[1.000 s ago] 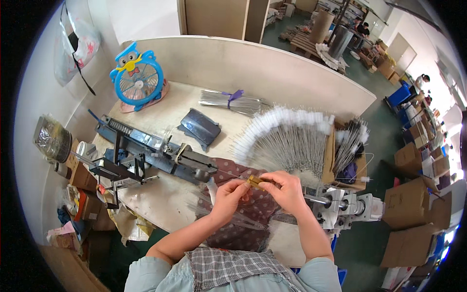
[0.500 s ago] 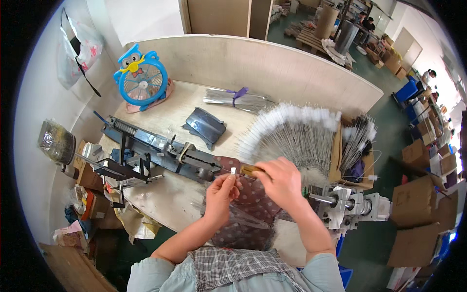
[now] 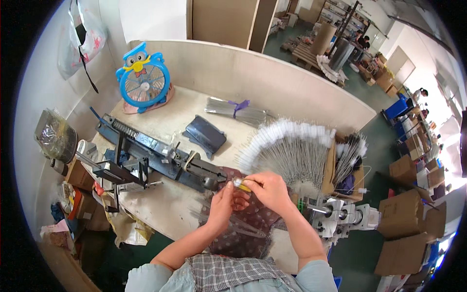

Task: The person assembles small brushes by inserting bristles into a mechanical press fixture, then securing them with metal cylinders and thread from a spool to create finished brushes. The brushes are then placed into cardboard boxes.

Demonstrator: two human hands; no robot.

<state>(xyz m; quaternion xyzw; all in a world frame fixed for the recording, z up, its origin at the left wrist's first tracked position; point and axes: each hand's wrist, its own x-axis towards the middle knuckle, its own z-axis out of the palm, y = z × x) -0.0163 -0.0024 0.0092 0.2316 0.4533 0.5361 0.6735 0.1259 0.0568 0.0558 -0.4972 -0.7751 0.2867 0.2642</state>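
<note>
My left hand (image 3: 223, 207) is closed, its fingertips pinching a small white piece (image 3: 237, 182) over the bench. Right beside it, my right hand (image 3: 270, 192) is wrapped round a small tool with a yellow handle (image 3: 244, 187); the tool's working end meets the white piece, and its exact kind is hidden. Beneath both hands lies a dark brown dotted cloth (image 3: 238, 236) with thin wires across it. Just ahead of my left hand ends a long black metal fixture (image 3: 160, 151). To the far right spreads a fan of thin metal wires with white tips (image 3: 292, 151).
A blue owl-shaped fan (image 3: 145, 87), a dark flat pouch (image 3: 206, 135) and a tied wire bundle (image 3: 231, 108) lie toward the back panel. A silver clamp machine (image 3: 345, 216) stands at the right edge, beside a cardboard box (image 3: 330, 168) of wires. A black bracket (image 3: 121, 175) juts at left.
My right hand has come down and left, bringing the yellow-handled tool against the white piece in my left fingers. The whole view has shifted slightly.
</note>
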